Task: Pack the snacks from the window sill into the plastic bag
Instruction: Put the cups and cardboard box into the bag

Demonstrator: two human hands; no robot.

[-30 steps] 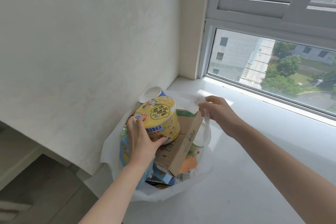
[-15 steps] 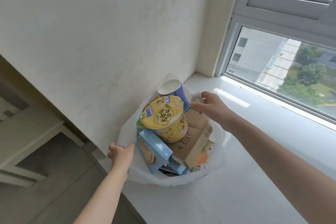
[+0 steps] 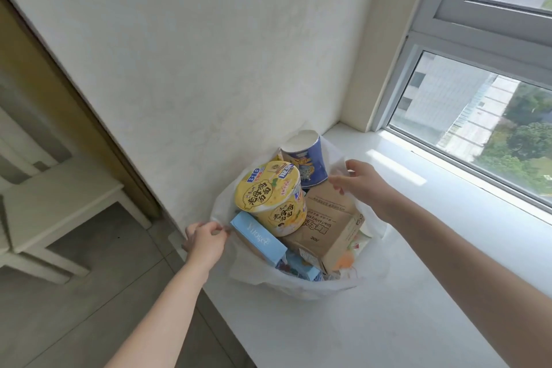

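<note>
plastic bag (image 3: pixel 298 287), thin white film, round yellow noodle cup (image 3: pixel 268 193)

yellow noodle cup (image 3: pixel 270 197): is showing "BIG" and "老母鸡汤面" on its lid, the characters repeating on its side
light blue box (image 3: pixel 257 237): is bearing a pale word, roughly "Yuoget"
brown carton (image 3: pixel 325 230): is carrying upside-down print, "noc" legible

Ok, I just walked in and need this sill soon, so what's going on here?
A person is packing snacks into a white plastic bag that sits on the window sill. The left hand pinches the bag's near-left rim and the right hand holds its far-right edge, spreading the mouth open. Inside, a yellow instant noodle cup lies tilted on a brown cardboard box, with a blue chip can behind and a light blue box in front. The bag looks nearly full.
</note>
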